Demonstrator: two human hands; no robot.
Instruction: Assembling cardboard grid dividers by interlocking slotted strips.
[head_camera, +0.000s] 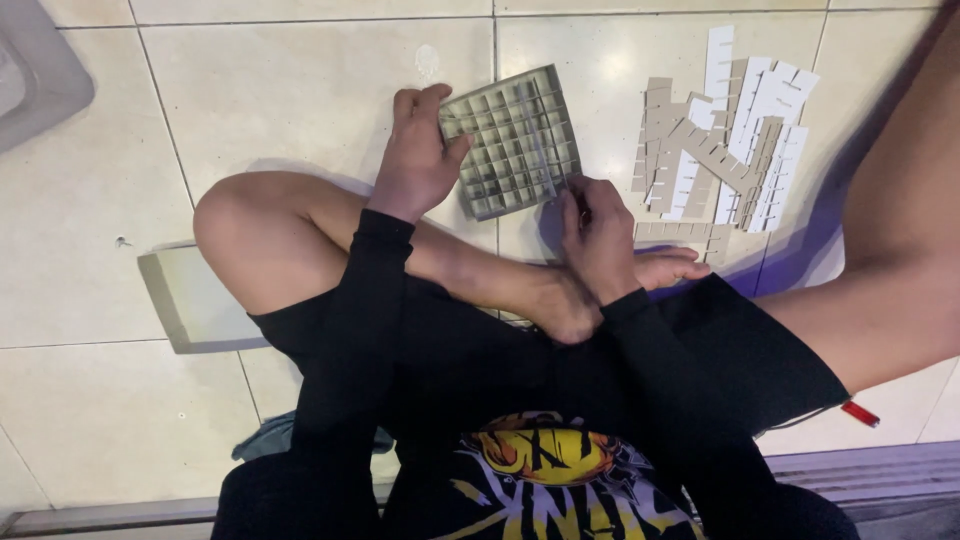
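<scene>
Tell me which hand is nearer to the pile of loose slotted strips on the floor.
The right hand is nearer: it is at the grey grid divider's near corner, just beside the pile of slotted strips. The left hand holds the divider's far side.

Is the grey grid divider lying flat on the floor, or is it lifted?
Lifted at one side. The grid divider is tilted: the left hand grips its left edge, the right hand touches its lower right corner.

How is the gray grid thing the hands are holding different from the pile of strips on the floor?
The grid is slotted together into square cells; the strips lie loose and flat in a heap. The left hand and right hand hold the grid; nobody touches the strips. Both look like notched gray card and rest on the tiled floor.
</scene>
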